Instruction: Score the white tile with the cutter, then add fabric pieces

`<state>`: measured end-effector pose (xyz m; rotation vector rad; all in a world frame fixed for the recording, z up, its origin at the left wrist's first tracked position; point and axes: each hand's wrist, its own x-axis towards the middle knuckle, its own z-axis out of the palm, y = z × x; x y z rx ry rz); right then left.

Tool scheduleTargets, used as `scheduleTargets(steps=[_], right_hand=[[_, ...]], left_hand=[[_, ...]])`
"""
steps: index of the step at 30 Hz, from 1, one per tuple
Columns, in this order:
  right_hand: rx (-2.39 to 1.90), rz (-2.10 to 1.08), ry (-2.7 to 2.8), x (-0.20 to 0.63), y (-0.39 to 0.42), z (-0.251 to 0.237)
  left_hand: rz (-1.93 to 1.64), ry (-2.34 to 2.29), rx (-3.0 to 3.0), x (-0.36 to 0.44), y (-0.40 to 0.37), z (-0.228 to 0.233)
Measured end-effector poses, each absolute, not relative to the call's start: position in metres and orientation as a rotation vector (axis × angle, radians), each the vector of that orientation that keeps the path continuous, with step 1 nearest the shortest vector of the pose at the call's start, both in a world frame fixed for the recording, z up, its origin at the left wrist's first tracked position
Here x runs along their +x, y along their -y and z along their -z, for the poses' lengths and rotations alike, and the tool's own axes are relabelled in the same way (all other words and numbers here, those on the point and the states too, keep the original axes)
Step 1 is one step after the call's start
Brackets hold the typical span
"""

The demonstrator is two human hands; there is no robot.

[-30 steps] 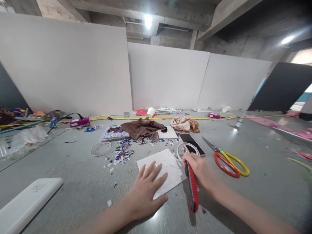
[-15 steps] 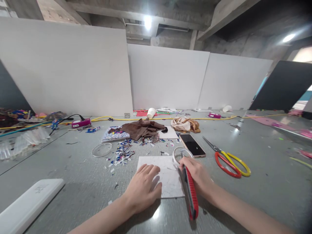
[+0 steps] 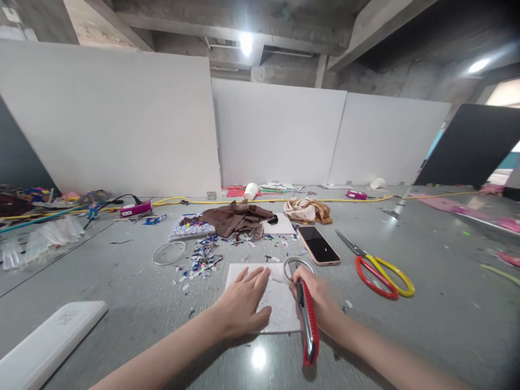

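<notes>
My left hand [image 3: 242,301] lies flat, fingers apart, on a white sheet [image 3: 280,303] on the grey table. My right hand [image 3: 320,298] grips a red utility knife [image 3: 309,325], its tip at the sheet's right edge and its handle pointing back toward me. A clear tape ring [image 3: 298,266] lies just beyond my right hand's fingers.
A phone [image 3: 318,245] and red-and-yellow scissors [image 3: 377,268] lie to the right. Coloured paper scraps [image 3: 203,257], a clear ring [image 3: 169,252], a brown cloth [image 3: 235,215] and a mosaic board [image 3: 190,226] sit beyond. A white flat box [image 3: 44,341] is at the near left.
The sheet has turned square to me and come nearer. My left hand curled, then spread flat again on it. My right hand with the knife shifted slightly left.
</notes>
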<state>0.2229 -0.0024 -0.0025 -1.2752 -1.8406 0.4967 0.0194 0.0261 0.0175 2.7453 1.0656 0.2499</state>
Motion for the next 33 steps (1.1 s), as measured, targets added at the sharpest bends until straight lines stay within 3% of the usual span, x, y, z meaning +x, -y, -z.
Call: scheduleTargets(steps=[7, 17, 23, 33], right_hand=[[-1.242, -0.35, 1.912, 0.225, 0.0, 0.005], [-1.115, -0.172, 1.943, 0.228, 0.004, 0.01], [-0.877, -0.199, 2.133, 0.231, 0.004, 0.017], [-0.883, -0.322, 2.145, 0.229, 0.005, 0.009]], left_hand=[[-0.262, -1.094, 2.696, 0.022, -0.031, -0.035], [-0.973, -1.172, 2.297, 0.016, -0.012, -0.02], [-0.942, -1.103, 2.241, 0.016, 0.003, -0.007], [-0.902, -1.06, 2.267, 0.019, 0.003, -0.011]])
